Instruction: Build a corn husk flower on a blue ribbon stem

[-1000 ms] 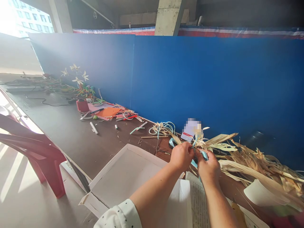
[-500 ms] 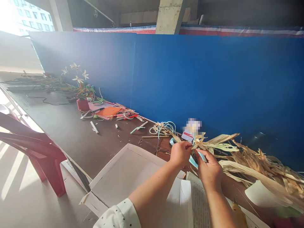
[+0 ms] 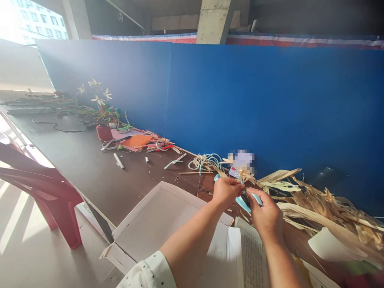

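My left hand is closed in a pinch at the base of a pale dried-husk flower, whose petals spread above the fingertips. Close against it, my right hand is closed on a light blue strip, its thumb and forefinger meeting near the flower's stem. Part of the strip hangs below the hands and another part shows by the right forefinger. The fingers hide the exact spot where strip and stem meet. Behind the flower lies a small white and red card or box, partly blurred.
Dried corn husks are heaped at the right, near a white cup-like object. An open white cardboard box sits below my forearms. Light blue cords, coloured paper and a red thread spool lie along the blue panel.
The husk flower has shifted slightly left and turned between my fingers. My two hands stay close together, with only small finger movements.
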{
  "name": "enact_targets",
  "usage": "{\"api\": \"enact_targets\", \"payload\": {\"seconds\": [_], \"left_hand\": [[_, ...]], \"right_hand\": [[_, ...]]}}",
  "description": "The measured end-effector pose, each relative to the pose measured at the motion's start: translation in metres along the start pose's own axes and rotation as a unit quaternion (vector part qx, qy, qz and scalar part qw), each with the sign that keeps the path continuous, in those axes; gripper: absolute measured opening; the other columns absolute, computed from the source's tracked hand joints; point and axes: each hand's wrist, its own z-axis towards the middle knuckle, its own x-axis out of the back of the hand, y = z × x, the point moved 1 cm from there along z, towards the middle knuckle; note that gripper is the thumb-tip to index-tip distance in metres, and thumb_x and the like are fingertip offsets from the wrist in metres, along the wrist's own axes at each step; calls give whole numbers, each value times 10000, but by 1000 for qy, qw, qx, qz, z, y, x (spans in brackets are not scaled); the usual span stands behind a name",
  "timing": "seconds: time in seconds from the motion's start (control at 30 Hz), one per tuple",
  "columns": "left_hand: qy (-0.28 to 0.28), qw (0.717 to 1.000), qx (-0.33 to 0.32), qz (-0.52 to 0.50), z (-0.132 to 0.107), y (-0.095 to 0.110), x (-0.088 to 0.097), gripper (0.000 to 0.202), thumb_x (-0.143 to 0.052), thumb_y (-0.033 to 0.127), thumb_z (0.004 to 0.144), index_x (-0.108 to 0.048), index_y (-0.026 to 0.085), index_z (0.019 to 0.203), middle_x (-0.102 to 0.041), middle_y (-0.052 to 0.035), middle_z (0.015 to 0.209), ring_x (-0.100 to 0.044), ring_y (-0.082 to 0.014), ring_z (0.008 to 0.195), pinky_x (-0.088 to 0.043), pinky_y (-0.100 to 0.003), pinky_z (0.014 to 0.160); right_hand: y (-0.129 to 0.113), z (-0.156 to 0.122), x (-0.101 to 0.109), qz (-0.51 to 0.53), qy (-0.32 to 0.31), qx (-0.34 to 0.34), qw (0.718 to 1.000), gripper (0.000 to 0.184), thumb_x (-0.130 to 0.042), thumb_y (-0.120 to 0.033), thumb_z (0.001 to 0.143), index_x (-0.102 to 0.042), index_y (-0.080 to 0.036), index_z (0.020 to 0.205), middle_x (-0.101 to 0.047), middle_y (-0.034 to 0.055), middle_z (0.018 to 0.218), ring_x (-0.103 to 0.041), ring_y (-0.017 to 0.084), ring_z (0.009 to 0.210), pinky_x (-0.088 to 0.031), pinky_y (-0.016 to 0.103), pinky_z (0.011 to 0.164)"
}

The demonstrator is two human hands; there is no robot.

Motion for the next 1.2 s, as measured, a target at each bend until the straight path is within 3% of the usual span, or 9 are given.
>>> {"api": "enact_targets", "payload": {"seconds": [0.1,0.43,0.73,1.07,1.2], "left_hand": [[-5,997,30,-65,0,1,-2,77,-656,199,682,-666,126,656,-580,-2,535,-541,-101,500,-456,-220,534],[15,990,88,-110,-4,15,2,62,-687,135,670,-652,121,621,-585,4,515,-561,-91,492,-482,-201,527],[17,981,103,-161,-6,15,5,65,-706,113,643,-647,111,616,-594,-1,542,-544,-82,511,-494,-211,565],[29,987,85,-136,-7,14,4,78,-726,160,630,-665,110,631,-545,15,502,-443,-55,463,-360,-189,477],[31,988,66,-138,-6,14,4,96,-734,167,620,-663,107,645,-562,8,533,-470,-59,485,-364,-189,493]], "right_hand": [[1,-1,0,-12,-4,44,999,240,-542,-413,851,-668,-231,944,-704,53,940,-646,205,870,-475,304,770],[-12,-4,-8,-67,20,131,989,221,-495,-315,890,-671,-213,975,-681,48,993,-632,191,918,-471,296,791],[-18,-9,-14,-126,-9,94,987,238,-511,-323,878,-692,-248,1012,-663,25,1042,-633,179,869,-468,279,725],[-30,-16,-24,-107,36,42,993,302,-478,-385,869,-719,-230,964,-612,90,1072,-606,214,904,-466,328,746],[-31,-19,-25,-120,32,34,992,310,-470,-391,876,-709,-240,1003,-594,94,1116,-597,226,925,-455,331,716]]}}
